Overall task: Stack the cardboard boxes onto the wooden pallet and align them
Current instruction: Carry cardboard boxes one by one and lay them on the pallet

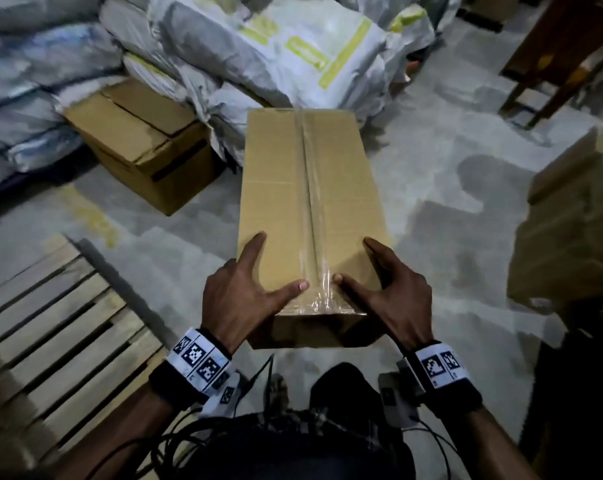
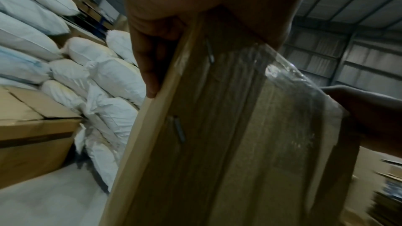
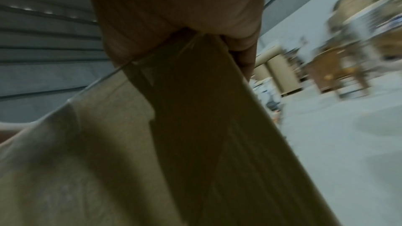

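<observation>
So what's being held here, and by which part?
The taped cardboard box, carried off the floor: left hand and right hand grip its near end, thumbs on top, fingers round the corners.

- My head camera looks steeply down and forward from above the long taped box [image 1: 310,209], taking in the left hand [image 1: 248,296], the right hand [image 1: 393,292], the wooden pallet [image 1: 61,327] at lower left and the white sacks [image 1: 258,46] beyond.
- My left wrist camera sits close against the box's near end [image 2: 228,126], facing along it toward the same sacks [image 2: 104,78].
- My right wrist camera is pressed near the box's right side [image 3: 174,143]; its background is blurred.
</observation>
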### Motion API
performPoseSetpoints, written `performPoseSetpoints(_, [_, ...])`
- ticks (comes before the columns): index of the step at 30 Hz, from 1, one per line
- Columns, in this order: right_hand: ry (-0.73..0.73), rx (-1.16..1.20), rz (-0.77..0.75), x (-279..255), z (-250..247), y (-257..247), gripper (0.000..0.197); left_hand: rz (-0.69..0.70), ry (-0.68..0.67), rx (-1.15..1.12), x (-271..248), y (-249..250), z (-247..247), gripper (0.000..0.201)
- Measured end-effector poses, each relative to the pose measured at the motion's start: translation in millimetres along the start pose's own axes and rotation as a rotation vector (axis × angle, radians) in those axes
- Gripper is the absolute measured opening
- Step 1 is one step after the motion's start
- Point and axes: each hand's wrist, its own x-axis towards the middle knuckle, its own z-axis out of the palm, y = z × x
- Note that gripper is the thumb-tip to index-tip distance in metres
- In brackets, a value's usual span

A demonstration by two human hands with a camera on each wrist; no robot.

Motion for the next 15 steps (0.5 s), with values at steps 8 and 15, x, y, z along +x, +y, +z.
performPoseSetpoints(8, [-0.228,-0.002,-0.318,204,50,-43,0.091,-0.368,0.177,0.004,115,-4,-12,0.118])
performPoseSetpoints(15, [-0.509,0.066,-0.633,354,88,-92,0.093,-0.689,0.428,-0.004,182,30,-20,0.115])
